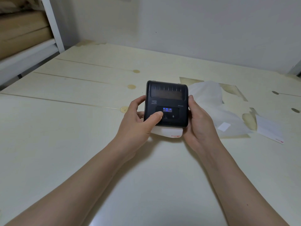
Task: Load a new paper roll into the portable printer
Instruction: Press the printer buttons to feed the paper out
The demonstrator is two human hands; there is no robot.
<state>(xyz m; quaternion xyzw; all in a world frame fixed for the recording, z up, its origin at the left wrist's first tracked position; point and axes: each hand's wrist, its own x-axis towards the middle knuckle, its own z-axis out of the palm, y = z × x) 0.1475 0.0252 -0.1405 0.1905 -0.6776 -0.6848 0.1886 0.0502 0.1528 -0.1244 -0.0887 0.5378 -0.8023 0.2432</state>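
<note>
A black portable printer is held between both hands just above the pale table. Its lid is shut and a small blue display glows on its front panel. My left hand grips its left side, with the thumb pressing on the panel below the display. My right hand clasps the right side. A strip of white label paper with a red mark sticks out of the printer's near edge. The roll itself is hidden inside.
A crumpled translucent wrapper lies right of the printer. A loose white label with a red mark lies further right. Metal shelving with cardboard stands at the far left. A white wall backs the table.
</note>
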